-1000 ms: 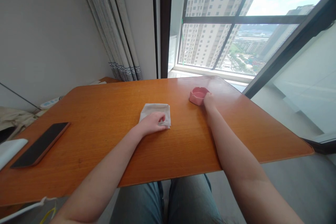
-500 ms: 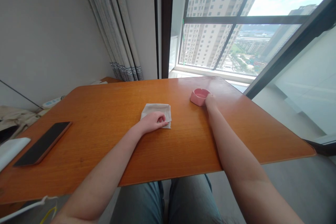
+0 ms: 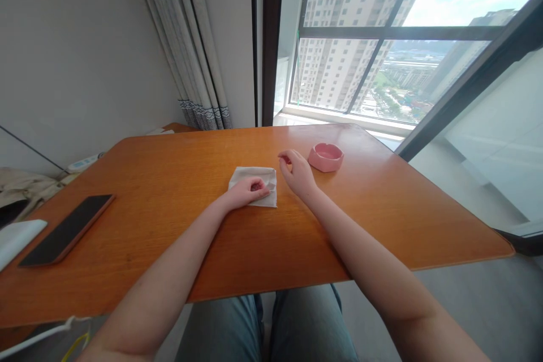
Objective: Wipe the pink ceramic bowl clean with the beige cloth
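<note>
A folded pale grey cloth [image 3: 267,176] lies on the wooden table in front of me. My left hand [image 3: 247,191] rests on its near part, fingers curled and thumb closed in against them, gripping the cloth. To the right of the cloth, my right hand [image 3: 297,172] is just above the table, with loosely bent fingers and a small gap between thumb and forefinger; nothing shows in it. Right behind that hand stands a pink ashtray [image 3: 326,158] with a notched, angular rim, upright and untouched.
The wooden table [image 3: 169,226] spans the view above my legs. At its left lies a flat dark slab with a reddish-brown edge [image 3: 68,230], beside a white object [image 3: 19,242]. A power strip [image 3: 85,163] sits beyond the left edge. A curtain and large window stand behind.
My right hand has let go of the pink ashtray and moved left toward the cloth. The ashtray remains in place. The left hand stays on the cloth, its fingers slightly shifted.
</note>
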Demonstrator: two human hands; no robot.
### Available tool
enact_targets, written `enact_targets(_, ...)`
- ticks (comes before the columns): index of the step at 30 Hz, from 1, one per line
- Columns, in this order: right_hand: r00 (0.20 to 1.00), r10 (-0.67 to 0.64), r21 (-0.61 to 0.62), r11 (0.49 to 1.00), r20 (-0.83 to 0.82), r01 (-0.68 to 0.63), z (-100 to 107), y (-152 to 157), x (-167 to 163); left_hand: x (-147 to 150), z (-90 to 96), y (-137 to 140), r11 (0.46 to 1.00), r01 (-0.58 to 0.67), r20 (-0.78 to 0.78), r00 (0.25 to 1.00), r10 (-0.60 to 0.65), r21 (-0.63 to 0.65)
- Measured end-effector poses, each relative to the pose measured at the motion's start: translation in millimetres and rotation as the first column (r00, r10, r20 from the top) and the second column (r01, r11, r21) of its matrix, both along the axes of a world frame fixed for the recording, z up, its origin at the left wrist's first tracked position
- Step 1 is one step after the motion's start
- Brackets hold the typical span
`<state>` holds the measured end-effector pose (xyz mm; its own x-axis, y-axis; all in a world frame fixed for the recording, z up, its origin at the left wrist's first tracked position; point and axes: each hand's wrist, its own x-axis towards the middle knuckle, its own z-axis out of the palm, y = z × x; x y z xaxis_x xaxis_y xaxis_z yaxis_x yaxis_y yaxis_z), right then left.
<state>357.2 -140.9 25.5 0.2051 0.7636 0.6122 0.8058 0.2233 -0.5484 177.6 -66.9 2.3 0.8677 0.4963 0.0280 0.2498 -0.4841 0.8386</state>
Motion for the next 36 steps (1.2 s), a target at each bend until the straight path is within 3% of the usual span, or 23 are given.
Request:
enact_targets(5, 0.999, 0.026, -0.044, 0.999, -0.036, -0.028, -2.4, 2.3, 4.0, 0.7, 0.7, -0.7, 0.999, -0.005, -0.003, 1.0, 0.005, 0.048)
enact_targets(8, 0.998, 0.0, -0.001, 1.0, -0.068, 0.0, 0.2, -0.7, -0.9, 3.4, -2.0, 1.6, 0.987, -0.151, 0.074, 0.986, 0.147, 0.049)
enact_targets(10, 0.997, 0.007, 0.034, 0.999, -0.073, -0.004, 0.8, -3.0, -6.1, 5.5, -6.1, 5.0, 0.947, -0.322, 0.193, 0.928, 0.317, -0.006)
enact_targets(13, 0.98, 0.2, -0.125, 0.972, -0.001, -0.199, -3.0, -3.9, -13.7, 5.8, -11.6, 12.7, 0.798, -0.571, 0.393, 0.701, 0.595, -0.19)
enact_targets(16, 0.918, 0.39, -0.399, 0.856, 0.078, -0.33, -12.7, -0.5, -18.3, -0.5, -11.5, 23.9, 0.648, -0.678, 0.481, 0.464, 0.744, -0.348)
enact_targets(18, 0.908, 0.385, -0.494, 0.829, 0.163, -0.262, -19.5, 3.2, -18.3, -7.2, -9.4, 33.1, 0.566, -0.714, 0.505, 0.338, 0.794, -0.412)
enact_targets(22, 0.922, 0.247, -0.577, 0.816, 0.299, -0.032, -26.6, 10.8, -8.5, -18.6, -7.5, 49.6, 0.405, -0.736, 0.48, 0.125, 0.869, -0.542)
enact_targets(26, 0.932, 0.138, -0.593, 0.8, 0.334, 0.094, -27.7, 14.8, 9.7, -22.6, -10.3, 55.7, 0.235, -0.78, 0.399, -0.02, 0.917, -0.58)
enact_targets(28, 0.942, 0.111, -0.595, 0.796, 0.317, 0.107, -28.0, 15.0, 17.2, -24.3, -12.3, 58.0, 0.182, -0.825, 0.407, -0.063, 0.911, -0.535)
enact_targets(30, 0.951, 0.076, -0.586, 0.801, 0.301, 0.121, -28.1, 14.7, 21.2, -28.1, -14.7, 62.3, 0.21, -0.868, 0.453, -0.019, 0.891, -0.45)
enact_targets(32, 0.956, 0.043, -0.574, 0.807, 0.291, 0.139, -28.1, 14.4, 21.6, -34.7, -18.1, 68.9, 0.33, -0.908, 0.46, 0.185, 0.868, -0.257)
enact_targets(34, 0.96, 0.018, -0.567, 0.81, 0.28, 0.15, -28.2, 14.7, 20.0, -43.2, -22.2, 75.8, 0.459, -0.888, 0.319, 0.444, 0.837, 0.032)
enact_targets(36, 0.964, -0.011, -0.556, 0.815, 0.265, 0.162, -28.8, 15.3, 18.2, -51.5, -25.3, 80.7, 0.525, -0.802, 0.109, 0.571, 0.814, 0.285)
